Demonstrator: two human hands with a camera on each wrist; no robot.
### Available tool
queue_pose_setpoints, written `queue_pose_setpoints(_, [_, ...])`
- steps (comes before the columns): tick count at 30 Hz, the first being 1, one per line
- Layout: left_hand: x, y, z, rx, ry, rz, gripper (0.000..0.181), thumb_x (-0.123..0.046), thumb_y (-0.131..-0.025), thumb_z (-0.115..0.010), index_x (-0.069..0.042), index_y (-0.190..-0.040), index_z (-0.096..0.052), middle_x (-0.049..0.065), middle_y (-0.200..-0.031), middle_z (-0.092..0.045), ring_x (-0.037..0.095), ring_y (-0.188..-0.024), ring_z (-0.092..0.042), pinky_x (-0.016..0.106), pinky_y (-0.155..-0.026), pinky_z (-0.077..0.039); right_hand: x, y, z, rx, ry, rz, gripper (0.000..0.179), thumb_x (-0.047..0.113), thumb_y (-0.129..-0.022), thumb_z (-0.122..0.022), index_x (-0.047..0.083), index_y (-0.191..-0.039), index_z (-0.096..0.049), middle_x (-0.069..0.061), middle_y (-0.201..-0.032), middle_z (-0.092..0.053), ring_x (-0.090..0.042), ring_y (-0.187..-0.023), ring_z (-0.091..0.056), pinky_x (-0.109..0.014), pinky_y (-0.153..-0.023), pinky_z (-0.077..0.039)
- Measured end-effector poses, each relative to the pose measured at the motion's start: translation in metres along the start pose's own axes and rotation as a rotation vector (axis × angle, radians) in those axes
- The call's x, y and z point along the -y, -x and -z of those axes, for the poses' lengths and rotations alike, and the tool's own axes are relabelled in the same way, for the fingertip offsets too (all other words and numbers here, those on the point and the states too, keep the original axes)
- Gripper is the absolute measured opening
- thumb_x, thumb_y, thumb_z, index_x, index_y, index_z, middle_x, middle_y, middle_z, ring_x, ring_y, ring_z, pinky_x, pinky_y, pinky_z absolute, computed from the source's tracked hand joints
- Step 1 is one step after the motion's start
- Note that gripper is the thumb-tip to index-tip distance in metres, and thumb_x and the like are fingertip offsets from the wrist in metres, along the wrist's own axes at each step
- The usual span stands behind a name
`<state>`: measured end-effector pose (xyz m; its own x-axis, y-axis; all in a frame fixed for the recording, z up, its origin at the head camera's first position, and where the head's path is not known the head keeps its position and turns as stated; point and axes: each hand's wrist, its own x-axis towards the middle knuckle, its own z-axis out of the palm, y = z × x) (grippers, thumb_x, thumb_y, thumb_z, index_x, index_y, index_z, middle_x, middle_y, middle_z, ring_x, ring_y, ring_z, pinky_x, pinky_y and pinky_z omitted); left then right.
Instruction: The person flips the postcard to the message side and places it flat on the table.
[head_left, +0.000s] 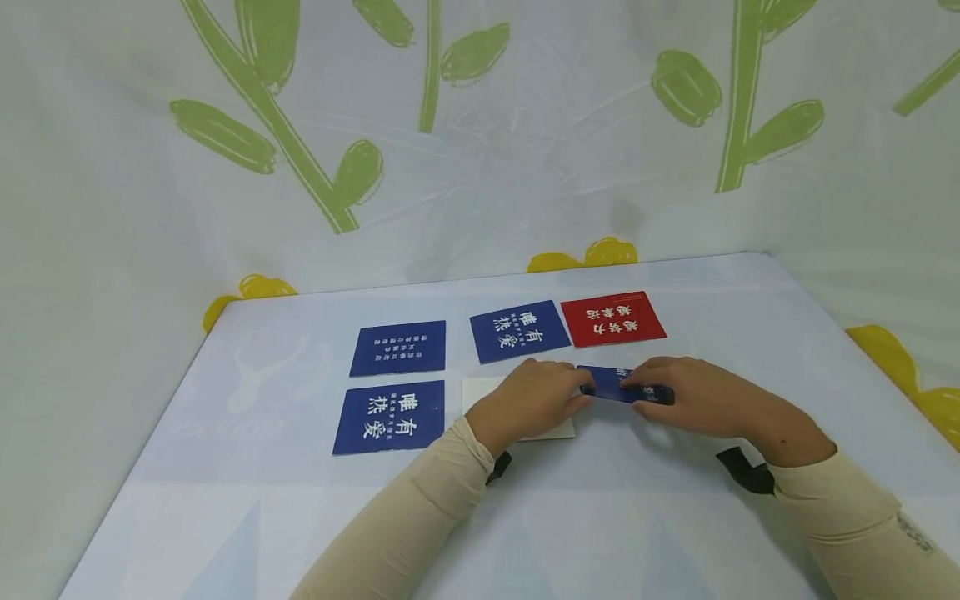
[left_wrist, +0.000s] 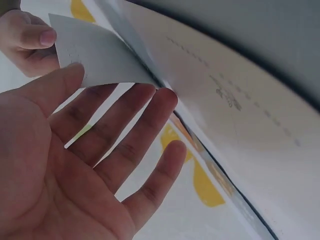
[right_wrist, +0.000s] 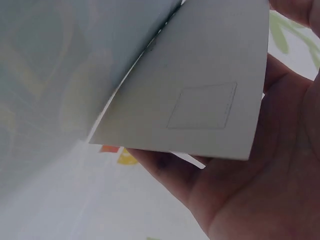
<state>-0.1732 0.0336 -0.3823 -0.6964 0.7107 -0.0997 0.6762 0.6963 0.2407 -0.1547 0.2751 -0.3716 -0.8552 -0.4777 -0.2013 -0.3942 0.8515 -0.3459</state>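
Both hands hold a blue postcard (head_left: 606, 385) with white writing just above the table, its blue face up in the head view. The left hand (head_left: 528, 398) pinches its left end, the thumb on the white back in the left wrist view. At the other end, the right hand (head_left: 697, 396) grips the postcard between thumb and fingers. In the right wrist view the white back (right_wrist: 210, 60) shows a small printed box. A white card (head_left: 476, 390) lies on the table, partly covered by the left hand and wrist.
Two blue cards, an upper (head_left: 399, 348) and a lower one (head_left: 390, 417), lie at the left. Farther back are another blue card (head_left: 519, 331) and a red card (head_left: 613, 319). A white cloth with green leaves (head_left: 465, 167) hangs behind the table (head_left: 247, 500).
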Motion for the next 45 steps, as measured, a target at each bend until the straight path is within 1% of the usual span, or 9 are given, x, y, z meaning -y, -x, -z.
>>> queue_pose_setpoints(4, [-0.001,0.000,0.000,-0.010,0.008,-0.003,0.033,-0.036,-0.099,-0.061,-0.022,-0.129,-0.066,-0.006,-0.115,-0.074,0.009,-0.105,-0.068,0.026,-0.092,-0.054,-0.003,0.001,0.002,-0.003,-0.018,-0.038,0.038,0.035,-0.087,-0.072,0.014,-0.119,-0.070,-0.008,-0.120,-0.069,-0.024,-0.105,-0.063,-0.048,-0.089,-0.058])
queue_pose_setpoints(9, [-0.001,-0.002,-0.001,-0.014,0.007,-0.001,0.032,-0.035,-0.100,-0.060,-0.023,-0.129,-0.067,-0.007,-0.115,-0.074,0.008,-0.104,-0.068,0.024,-0.090,-0.054,-0.004,0.004,0.007,-0.011,-0.010,-0.068,0.031,0.024,-0.083,-0.072,0.013,-0.112,-0.070,-0.006,-0.116,-0.067,-0.022,-0.101,-0.061,-0.047,-0.086,-0.058])
queue_pose_setpoints(14, [-0.001,-0.001,-0.002,-0.020,0.002,-0.006,0.032,-0.035,-0.101,-0.060,-0.022,-0.129,-0.067,-0.007,-0.116,-0.074,0.008,-0.104,-0.069,0.024,-0.089,-0.054,-0.003,0.004,0.009,-0.014,0.011,-0.060,0.028,0.019,-0.081,-0.072,0.015,-0.108,-0.072,-0.004,-0.110,-0.068,-0.020,-0.097,-0.061,-0.046,-0.085,-0.058])
queue_pose_setpoints(17, [-0.001,-0.001,-0.001,-0.030,0.013,-0.007,0.032,-0.034,-0.100,-0.061,-0.022,-0.129,-0.067,-0.007,-0.116,-0.074,0.008,-0.104,-0.069,0.023,-0.089,-0.054,-0.003,0.004,0.011,-0.021,0.004,-0.055,0.025,0.018,-0.082,-0.072,0.015,-0.107,-0.073,-0.001,-0.106,-0.070,-0.017,-0.094,-0.061,-0.044,-0.083,-0.058])
queue_pose_setpoints(22, [-0.001,-0.001,0.001,-0.053,0.029,-0.009,0.031,-0.032,-0.100,-0.061,-0.021,-0.128,-0.067,-0.006,-0.115,-0.074,0.008,-0.101,-0.070,0.022,-0.085,-0.054,-0.003,0.005,0.013,-0.043,-0.017,-0.044,0.020,0.016,-0.083,-0.072,0.015,-0.103,-0.073,0.003,-0.099,-0.071,-0.015,-0.090,-0.062,-0.041,-0.081,-0.057])
queue_pose_setpoints(29, [-0.003,-0.001,0.002,-0.081,0.029,-0.010,0.029,-0.030,-0.100,-0.061,-0.022,-0.127,-0.067,-0.007,-0.115,-0.075,0.008,-0.105,-0.070,0.022,-0.085,-0.053,-0.004,0.006,0.016,-0.055,-0.019,-0.029,0.020,0.014,-0.083,-0.071,0.013,-0.103,-0.073,0.003,-0.097,-0.073,-0.013,-0.089,-0.065,-0.043,-0.082,-0.059])
queue_pose_setpoints(34, [-0.004,-0.001,0.004,-0.117,0.032,-0.006,0.028,-0.029,-0.099,-0.063,-0.022,-0.126,-0.069,-0.008,-0.113,-0.075,0.008,-0.101,-0.071,0.020,-0.081,-0.053,-0.006,0.007,0.017,-0.071,-0.012,-0.017,0.018,0.010,-0.083,-0.069,0.012,-0.100,-0.073,0.004,-0.094,-0.073,-0.012,-0.086,-0.064,-0.041,-0.080,-0.058])
queue_pose_setpoints(39, [-0.003,0.002,0.003,-0.179,0.049,0.008,0.029,-0.028,-0.097,-0.067,-0.023,-0.125,-0.070,-0.009,-0.114,-0.075,0.009,-0.103,-0.072,0.019,-0.080,-0.053,-0.006,0.006,0.017,-0.109,0.017,0.001,0.016,0.009,-0.083,-0.066,0.013,-0.097,-0.072,0.005,-0.091,-0.072,-0.010,-0.084,-0.063,-0.038,-0.078,-0.057])
queue_pose_setpoints(45, [-0.004,0.000,0.003,-0.248,0.074,-0.014,0.029,-0.026,-0.095,-0.070,-0.022,-0.123,-0.072,-0.009,-0.113,-0.076,0.008,-0.101,-0.072,0.014,-0.078,-0.052,-0.004,0.010,0.019,-0.159,0.040,-0.003,0.016,0.009,-0.082,-0.066,0.012,-0.096,-0.072,0.004,-0.090,-0.072,-0.012,-0.085,-0.065,-0.037,-0.076,-0.057])
